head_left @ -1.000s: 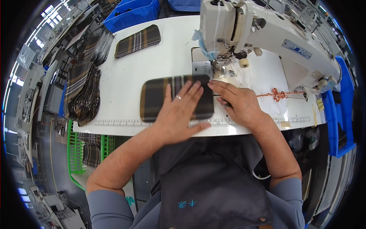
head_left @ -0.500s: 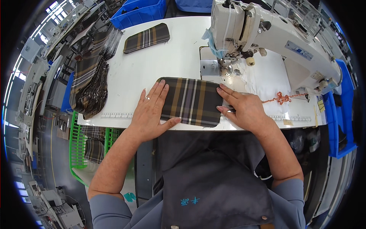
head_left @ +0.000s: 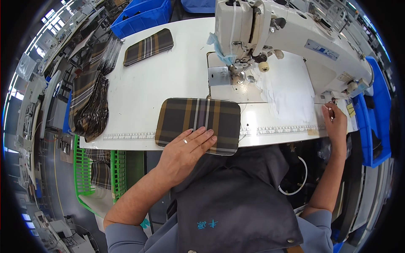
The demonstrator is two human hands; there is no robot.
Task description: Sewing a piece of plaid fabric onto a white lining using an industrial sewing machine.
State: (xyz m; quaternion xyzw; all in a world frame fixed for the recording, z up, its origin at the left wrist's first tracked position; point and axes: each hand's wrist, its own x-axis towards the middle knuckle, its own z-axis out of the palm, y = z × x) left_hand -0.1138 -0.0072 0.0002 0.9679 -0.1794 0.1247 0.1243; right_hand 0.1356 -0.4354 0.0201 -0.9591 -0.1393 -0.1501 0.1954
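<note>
A plaid fabric panel with rounded corners, dark with brown and white stripes, lies at the table's front edge. My left hand rests flat on its lower middle, fingers stretched out, a ring on one finger. Far to the right, near the base of the sewing machine, is my right hand. Its fingers are curled together by a small reddish bit at the machine's foot; what they hold, if anything, I cannot make out. The needle and metal plate are behind the panel, apart from it.
Another plaid panel lies at the back left. A thick plaid stack hangs over the left edge, above a green basket. Blue bins stand behind and at the right. A ruler strip runs along the front.
My right hand has left the panel and moved far right; the orange knotted cord no longer shows on the table. My left hand has shifted onto the panel's lower middle, and the panel sits nearer me.
</note>
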